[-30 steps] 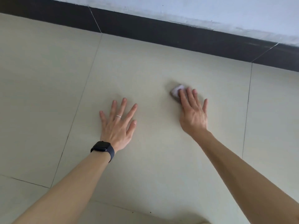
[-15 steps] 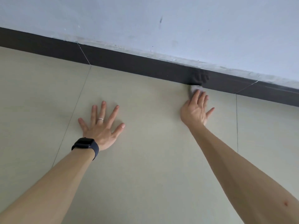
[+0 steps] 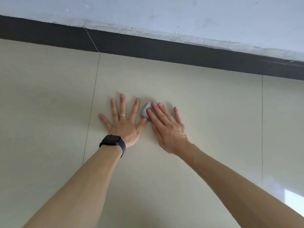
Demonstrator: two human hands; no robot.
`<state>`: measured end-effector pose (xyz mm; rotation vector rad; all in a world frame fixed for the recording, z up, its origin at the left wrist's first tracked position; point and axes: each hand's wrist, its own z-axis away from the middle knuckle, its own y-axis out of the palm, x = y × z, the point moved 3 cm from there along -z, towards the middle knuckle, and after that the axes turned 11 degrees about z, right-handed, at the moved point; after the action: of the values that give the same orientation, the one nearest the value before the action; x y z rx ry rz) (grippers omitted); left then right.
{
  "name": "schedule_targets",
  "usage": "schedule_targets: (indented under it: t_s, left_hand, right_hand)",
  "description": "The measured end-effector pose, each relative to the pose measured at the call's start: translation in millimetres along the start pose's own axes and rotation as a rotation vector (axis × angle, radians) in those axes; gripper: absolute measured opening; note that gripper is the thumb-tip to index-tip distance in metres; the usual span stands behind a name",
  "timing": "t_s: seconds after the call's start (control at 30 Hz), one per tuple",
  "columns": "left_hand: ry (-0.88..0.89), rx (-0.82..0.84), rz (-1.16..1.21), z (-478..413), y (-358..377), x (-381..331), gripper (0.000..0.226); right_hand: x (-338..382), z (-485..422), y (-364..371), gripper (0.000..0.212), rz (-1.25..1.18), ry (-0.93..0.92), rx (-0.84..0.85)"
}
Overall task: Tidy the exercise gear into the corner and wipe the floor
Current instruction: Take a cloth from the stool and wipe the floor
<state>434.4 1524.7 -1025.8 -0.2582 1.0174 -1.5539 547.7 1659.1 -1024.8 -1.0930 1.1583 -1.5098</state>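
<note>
Both bare forearms reach forward and down onto a pale beige tiled floor (image 3: 205, 112), with the two hands lying close together near the middle of one large tile.

The left hand (image 3: 122, 122) lies palm down, flat on the tile, its fingers spread wide apart and holding nothing. A thin ring (image 3: 122, 115) sits on one of its middle fingers, and a dark watch (image 3: 113, 142) wraps the wrist.

The right hand (image 3: 166, 127) also lies palm down, its fingers stretched out and angled up and to the left. Its grip is not a pinch: the flat fingers press a small, crumpled, pale grey-lilac cloth (image 3: 145, 110) against the floor. Only the left part of the cloth shows past the fingers; the rest is hidden beneath them, so its full shape cannot be told. The cloth lies between the two hands, just beside the left index finger and just above the left thumb tip, and it may be touching that thumb, though the view is too soft to be sure.

A thin grout line (image 3: 92, 102) runs down the floor to the left of the left hand. Beyond the hands, a dark skirting board (image 3: 164, 50) crosses the view slantwise, under a scuffed whitish wall (image 3: 164, 15).
</note>
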Motion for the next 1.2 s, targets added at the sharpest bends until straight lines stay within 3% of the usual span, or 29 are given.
schedule_targets:
  t_s: [0.23,0.33,0.4,0.5,0.63,0.7,0.8,0.97,1.0,1.07,1.13,1.2]
  left_hand:
    - [0.062,-0.012,0.052,-0.8,-3.4,2.3,0.057]
    - [0.077,-0.001,0.008,1.4,-1.6,3.4,0.063]
    - [0.095,0.014,0.007,3.1,-2.6,4.1,0.072]
    - [0.132,0.067,0.003,0.9,-5.5,4.8,0.092]
    - [0.166,0.093,-0.009,0.6,-9.7,8.6,0.106]
    - [0.2,0.092,-0.019,2.4,-9.7,9.1,0.109]
    - [0.269,0.078,-0.037,4.9,-8.7,12.1,0.112]
    - [0.359,0.079,-0.121,4.4,-5.1,18.4,0.11]
    - [0.448,0.059,-0.17,5.7,-4.9,26.5,0.105]
    - [0.784,0.012,-0.247,12.7,-2.2,53.8,0.087]
    - [1.08,-0.056,-0.261,23.1,0.5,87.6,0.073]
    - [1.13,-0.099,-0.263,29.5,1.5,109.7,0.071]
  right_hand:
    - [48.4,70.7,12.4,0.054,0.04,0.074,0.018]
    - [90.4,132.0,22.6,0.055,0.078,-0.132,0.092]
    - [107.4,166.1,28.7,0.056,0.083,-0.158,0.124]
    - [97.5,174.2,31.3,0.055,0.063,0.173,0.08]
    - [81.6,166.2,32.9,0.056,-0.171,1.258,-0.031]
    - [95.5,162.2,35.9,0.055,-0.261,1.558,-0.07]
    - [141.4,158.6,42.3,0.054,-0.234,1.582,-0.11]
    - [235.7,160.1,48.3,0.053,-0.12,0.961,-0.076]
    - [229.6,171.9,49.0,0.053,-0.113,0.947,-0.068]
    - [198.9,210.7,54.2,0.055,-0.092,1.218,-0.061]
    - [161.7,257.6,53.9,0.063,-0.177,1.663,0.0]
    - [149.6,281.1,50.2,0.072,-0.294,1.938,0.044]
